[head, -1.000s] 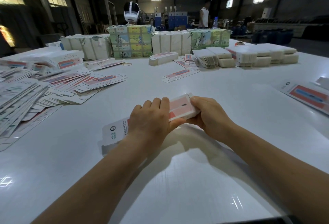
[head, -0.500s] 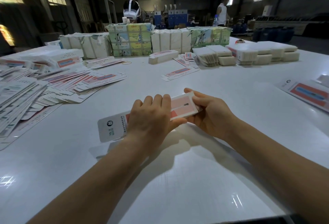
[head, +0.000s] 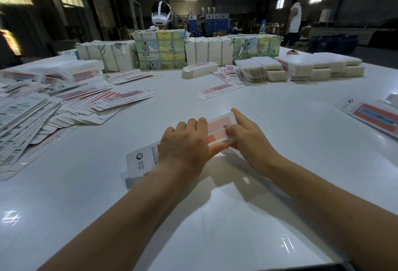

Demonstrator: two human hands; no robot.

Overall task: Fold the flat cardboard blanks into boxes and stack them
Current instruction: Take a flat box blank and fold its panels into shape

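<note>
White-and-red cardboard box blank (head: pixel 219 129), half formed, sat pinched between both grips just above the white counter (head: pixel 215 227): left hand (head: pixel 185 148) clamping its middle, right hand (head: pixel 247 139) tucking the end. Uneven pressure there could crease the flap.

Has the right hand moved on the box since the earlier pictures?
Yes. The right hand has come over the box's far end, its fingers now on top; the table stayed put.
</note>
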